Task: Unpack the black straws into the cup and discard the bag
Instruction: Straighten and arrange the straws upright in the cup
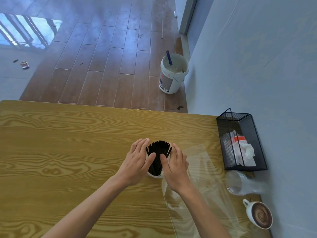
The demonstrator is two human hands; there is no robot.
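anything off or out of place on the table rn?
Two things. A clear plastic cup lies tipped on its side at the table's right edge, below the black mesh basket. The empty clear bag is still spread on the table beside the right hand, not discarded. The black straws look fine, standing in the white cup.

Both hands cover most of the white cup [155, 176], leaving only its near rim showing. The clear bag [202, 186] is hard to trace against the bench [68, 152], whose left and near sides run off frame.
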